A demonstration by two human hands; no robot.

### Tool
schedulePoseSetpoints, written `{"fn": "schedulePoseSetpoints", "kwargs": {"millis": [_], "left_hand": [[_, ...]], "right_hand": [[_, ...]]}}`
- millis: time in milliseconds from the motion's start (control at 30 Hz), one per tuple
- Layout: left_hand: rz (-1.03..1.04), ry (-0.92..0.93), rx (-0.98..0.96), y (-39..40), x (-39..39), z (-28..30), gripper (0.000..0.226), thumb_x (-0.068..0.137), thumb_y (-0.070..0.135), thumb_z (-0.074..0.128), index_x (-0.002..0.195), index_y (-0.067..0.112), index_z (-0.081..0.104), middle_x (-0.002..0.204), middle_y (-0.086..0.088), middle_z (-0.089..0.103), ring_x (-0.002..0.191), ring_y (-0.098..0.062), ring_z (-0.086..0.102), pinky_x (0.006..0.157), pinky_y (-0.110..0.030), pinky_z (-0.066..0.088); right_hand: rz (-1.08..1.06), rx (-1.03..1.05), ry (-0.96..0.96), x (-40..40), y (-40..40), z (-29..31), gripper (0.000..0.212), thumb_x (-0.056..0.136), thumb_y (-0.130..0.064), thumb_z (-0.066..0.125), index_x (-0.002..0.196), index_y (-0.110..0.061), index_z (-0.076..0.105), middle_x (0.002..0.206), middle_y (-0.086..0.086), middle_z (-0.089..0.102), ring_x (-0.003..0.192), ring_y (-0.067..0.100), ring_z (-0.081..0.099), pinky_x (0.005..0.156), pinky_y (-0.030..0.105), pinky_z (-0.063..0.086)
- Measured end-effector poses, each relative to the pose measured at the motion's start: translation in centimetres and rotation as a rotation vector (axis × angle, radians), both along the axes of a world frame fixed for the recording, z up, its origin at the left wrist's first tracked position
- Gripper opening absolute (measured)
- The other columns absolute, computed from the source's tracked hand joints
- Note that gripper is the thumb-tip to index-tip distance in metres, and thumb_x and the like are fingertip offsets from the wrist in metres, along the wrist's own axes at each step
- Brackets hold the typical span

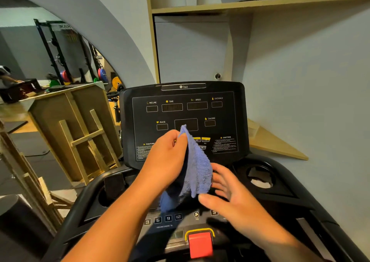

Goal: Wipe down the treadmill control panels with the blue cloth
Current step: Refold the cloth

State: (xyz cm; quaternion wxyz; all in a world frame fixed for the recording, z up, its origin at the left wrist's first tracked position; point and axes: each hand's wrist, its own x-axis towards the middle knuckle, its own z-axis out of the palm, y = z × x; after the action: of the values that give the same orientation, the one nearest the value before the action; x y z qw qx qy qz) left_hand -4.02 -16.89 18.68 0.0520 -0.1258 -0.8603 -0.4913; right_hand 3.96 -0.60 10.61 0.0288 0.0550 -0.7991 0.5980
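The black upright treadmill control panel faces me, with labelled readout windows for incline, time, speed, distance, pulse and calorie. My left hand pinches the top corner of the blue cloth, which hangs down in front of the panel's lower half. My right hand is below and to the right, fingers spread and relaxed, its fingertips at the cloth's lower edge. Beneath the hands lies the lower console with numbered buttons and a red safety key.
A cup holder sits at the console's right, another recess at its left. A grey wall and wooden shelf stand behind. A wooden frame structure stands left. A mirror shows gym racks and weights.
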Motion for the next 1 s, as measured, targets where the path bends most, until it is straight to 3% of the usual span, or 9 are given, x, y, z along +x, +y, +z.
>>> {"fn": "schedulePoseSetpoints", "kwargs": {"millis": [133, 267, 367, 533, 667, 767, 867, 933, 1000], "left_hand": [[-0.013, 0.057, -0.063, 0.2, 0.2, 1.3, 0.037, 0.104, 0.036, 0.042, 0.072, 0.017, 0.043, 0.064, 0.003, 0.039, 0.057, -0.010, 0.034, 0.054, -0.028, 0.027], [0.024, 0.069, -0.074, -0.5, 0.0, 1.9, 0.038, 0.105, 0.036, 0.041, 0.072, 0.016, 0.042, 0.066, 0.001, 0.039, 0.059, -0.012, 0.035, 0.055, -0.031, 0.027], [0.067, 0.047, -0.133, -2.1, -0.3, 1.5, 0.040, 0.105, 0.038, 0.038, 0.078, 0.012, 0.047, 0.071, -0.003, 0.044, 0.063, -0.014, 0.039, 0.058, -0.033, 0.029], [0.096, -0.036, -0.004, -3.1, -1.7, 1.0, 0.046, 0.104, 0.043, 0.041, 0.081, 0.006, 0.056, 0.074, -0.014, 0.050, 0.071, -0.022, 0.047, 0.066, -0.036, 0.034], [-0.061, -0.510, 0.350, -2.2, -2.2, -0.4, 0.050, 0.095, 0.061, 0.051, 0.110, 0.019, 0.074, 0.094, -0.008, 0.076, 0.088, -0.023, 0.071, 0.079, -0.039, 0.056], [-0.166, -0.636, 0.284, -2.3, -1.4, -4.1, 0.033, 0.094, 0.038, 0.066, 0.118, 0.015, 0.070, 0.100, -0.009, 0.077, 0.087, -0.019, 0.073, 0.069, -0.033, 0.055], [-0.082, -0.603, 0.296, -2.9, -1.3, -6.8, 0.062, 0.080, 0.024, 0.080, 0.136, 0.026, 0.053, 0.110, -0.007, 0.074, 0.102, -0.021, 0.071, 0.089, -0.040, 0.056], [-0.123, -0.561, 0.279, -3.3, -1.1, -7.1, 0.063, 0.085, 0.019, 0.079, 0.134, 0.038, 0.045, 0.109, -0.009, 0.076, 0.105, -0.025, 0.072, 0.097, -0.042, 0.055], [-0.208, -0.482, 0.240, -3.4, -0.8, -7.1, 0.052, 0.087, 0.012, 0.077, 0.128, 0.037, 0.057, 0.112, -0.012, 0.074, 0.106, -0.024, 0.071, 0.097, -0.040, 0.056]], "right_hand": [[-0.027, -0.011, -0.001, -0.9, -2.1, 1.1, 0.071, 0.074, -0.034, 0.087, 0.129, -0.048, 0.045, 0.117, -0.034, 0.063, 0.112, -0.009, 0.060, 0.091, 0.013, 0.049], [-0.086, 0.046, 0.039, -1.4, -2.1, 0.9, 0.037, 0.085, -0.025, 0.080, 0.116, -0.035, 0.063, 0.109, -0.016, 0.072, 0.103, 0.001, 0.067, 0.094, 0.036, 0.055], [-0.030, -0.176, -0.066, -1.4, -1.2, 0.7, 0.011, 0.093, -0.025, 0.069, 0.103, -0.027, 0.074, 0.106, 0.001, 0.075, 0.105, 0.017, 0.069, 0.098, 0.047, 0.052], [0.063, -0.718, -0.310, -2.6, 0.0, 1.9, 0.035, 0.103, -0.028, 0.046, 0.125, -0.014, 0.069, 0.123, 0.013, 0.071, 0.114, 0.029, 0.068, 0.090, 0.045, 0.054], [-0.029, -1.037, -0.376, -4.5, 0.5, 1.3, 0.045, 0.098, -0.031, 0.055, 0.133, -0.005, 0.062, 0.125, 0.018, 0.065, 0.118, 0.032, 0.062, 0.095, 0.044, 0.050], [-0.055, -0.970, -0.497, -3.7, 1.0, -1.2, 0.043, 0.098, -0.028, 0.053, 0.131, -0.001, 0.063, 0.132, 0.024, 0.062, 0.122, 0.036, 0.061, 0.103, 0.049, 0.047], [-0.180, -0.687, -0.493, -2.7, 2.2, -3.1, 0.034, 0.092, -0.007, 0.055, 0.122, 0.003, 0.067, 0.114, 0.025, 0.071, 0.105, 0.037, 0.070, 0.081, 0.042, 0.056], [-0.295, -0.559, -0.398, -2.5, 3.1, -3.6, 0.037, 0.093, 0.001, 0.057, 0.128, -0.011, 0.064, 0.114, 0.019, 0.072, 0.102, 0.031, 0.073, 0.077, 0.040, 0.059], [-0.298, -0.473, -0.292, -2.1, 3.3, -3.0, 0.040, 0.093, 0.000, 0.060, 0.123, -0.025, 0.065, 0.113, 0.009, 0.075, 0.102, 0.025, 0.073, 0.084, 0.040, 0.058]]}}
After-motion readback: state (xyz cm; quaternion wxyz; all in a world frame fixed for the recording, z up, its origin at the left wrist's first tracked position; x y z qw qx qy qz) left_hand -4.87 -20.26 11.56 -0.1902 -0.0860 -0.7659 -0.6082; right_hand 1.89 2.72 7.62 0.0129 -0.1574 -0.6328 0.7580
